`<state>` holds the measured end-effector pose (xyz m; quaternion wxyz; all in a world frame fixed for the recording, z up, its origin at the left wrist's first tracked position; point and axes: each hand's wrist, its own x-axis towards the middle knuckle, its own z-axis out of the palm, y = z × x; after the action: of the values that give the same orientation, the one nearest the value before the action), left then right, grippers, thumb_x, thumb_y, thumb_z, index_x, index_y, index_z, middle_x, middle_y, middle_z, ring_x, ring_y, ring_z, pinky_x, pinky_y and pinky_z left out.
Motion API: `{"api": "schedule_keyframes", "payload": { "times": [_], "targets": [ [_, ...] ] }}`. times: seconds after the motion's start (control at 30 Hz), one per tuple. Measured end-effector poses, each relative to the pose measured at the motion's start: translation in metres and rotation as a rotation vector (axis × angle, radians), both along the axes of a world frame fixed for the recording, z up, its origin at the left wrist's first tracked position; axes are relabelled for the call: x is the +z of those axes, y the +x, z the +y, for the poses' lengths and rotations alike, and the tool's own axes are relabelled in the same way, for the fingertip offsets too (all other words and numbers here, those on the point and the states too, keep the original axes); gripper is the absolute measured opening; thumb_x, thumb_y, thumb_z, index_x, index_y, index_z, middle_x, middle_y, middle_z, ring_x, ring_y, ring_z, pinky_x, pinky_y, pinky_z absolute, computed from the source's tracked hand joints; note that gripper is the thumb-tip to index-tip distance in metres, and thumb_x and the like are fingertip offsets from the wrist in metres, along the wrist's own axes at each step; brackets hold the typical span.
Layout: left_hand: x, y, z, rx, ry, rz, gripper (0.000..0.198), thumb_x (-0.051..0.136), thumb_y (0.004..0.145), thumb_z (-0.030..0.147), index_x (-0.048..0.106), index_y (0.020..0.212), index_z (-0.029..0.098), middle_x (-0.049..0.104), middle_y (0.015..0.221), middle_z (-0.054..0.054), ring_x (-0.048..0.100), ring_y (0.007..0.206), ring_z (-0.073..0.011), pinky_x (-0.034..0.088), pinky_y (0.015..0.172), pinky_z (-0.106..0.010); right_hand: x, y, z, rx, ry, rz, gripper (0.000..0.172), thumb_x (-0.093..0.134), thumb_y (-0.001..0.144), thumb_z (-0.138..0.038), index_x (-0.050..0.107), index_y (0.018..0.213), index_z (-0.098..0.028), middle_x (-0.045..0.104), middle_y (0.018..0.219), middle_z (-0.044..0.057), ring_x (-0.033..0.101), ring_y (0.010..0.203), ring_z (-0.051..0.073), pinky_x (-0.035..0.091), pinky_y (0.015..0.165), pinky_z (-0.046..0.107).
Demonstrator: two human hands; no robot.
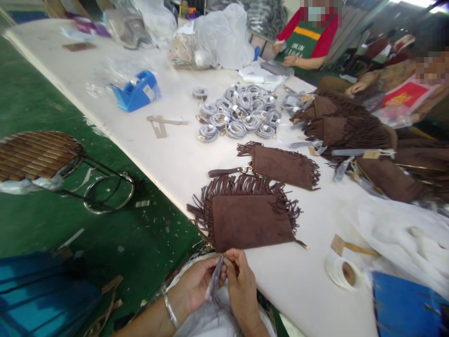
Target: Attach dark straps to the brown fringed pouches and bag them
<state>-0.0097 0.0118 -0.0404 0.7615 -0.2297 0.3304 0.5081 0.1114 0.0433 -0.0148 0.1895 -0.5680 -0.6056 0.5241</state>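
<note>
My left hand (198,282) and my right hand (242,288) meet at the table's near edge, fingers pinched together. Between them hangs a thin greyish strip in clear plastic (214,282); its top end is partly hidden by the fingertips. A small gold-coloured metal piece shows there. Just beyond lies a brown fringed suede bag (250,220), flat, fringe pointing away, with a zip pull at its right corner. Behind it rests a second brown fringed pouch (284,164) with a wrist strap (224,172) clipped on.
Coiled grey straps (242,112) lie mid-table, near a blue tape dispenser (136,91). Brown fringed bags (351,126) pile up at right. A tape roll (342,272) sits near right. A stool (38,152) stands left. Two people (305,42) work across the table.
</note>
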Motion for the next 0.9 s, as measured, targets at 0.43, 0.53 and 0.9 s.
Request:
{"api": "schedule_keyframes", "payload": {
  "times": [0.43, 0.53, 0.9],
  "targets": [
    [0.028, 0.004, 0.002, -0.069, 0.084, 0.489, 0.015, 0.073, 0.069, 0.019, 0.07, 0.076, 0.007, 0.067, 0.072, -0.011, 0.06, 0.063, -0.0171, 0.047, 0.061, -0.025, 0.008, 0.001, 0.005, 0.052, 0.042, -0.05, 0.02, 0.036, 0.094, -0.032, 0.052, 0.092, -0.021, 0.063, 0.074, -0.001, 0.06, 0.067, 0.015, 0.043, 0.066, 0.024],
    [0.034, 0.0, 0.005, -0.159, 0.12, 0.53, 0.019, 0.074, 0.069, 0.024, 0.071, 0.075, 0.007, 0.067, 0.072, -0.012, 0.06, 0.064, -0.0173, 0.046, 0.062, -0.026, 0.012, 0.002, 0.008, 0.057, 0.032, -0.088, 0.016, 0.038, 0.093, -0.029, 0.052, 0.092, -0.022, 0.065, 0.075, -0.001, 0.062, 0.066, 0.015, 0.043, 0.063, 0.023],
    [0.004, -0.009, 0.006, -0.241, 0.131, 0.152, 0.014, 0.074, 0.066, 0.006, 0.069, 0.078, 0.003, 0.066, 0.077, -0.012, 0.06, 0.064, -0.0148, 0.049, 0.065, -0.024, 0.025, 0.014, 0.02, 0.176, 0.102, -0.376, 0.017, 0.041, 0.088, -0.022, 0.052, 0.101, -0.022, 0.07, 0.081, 0.001, 0.067, 0.072, 0.019, 0.04, 0.062, 0.025]
  ]
}}
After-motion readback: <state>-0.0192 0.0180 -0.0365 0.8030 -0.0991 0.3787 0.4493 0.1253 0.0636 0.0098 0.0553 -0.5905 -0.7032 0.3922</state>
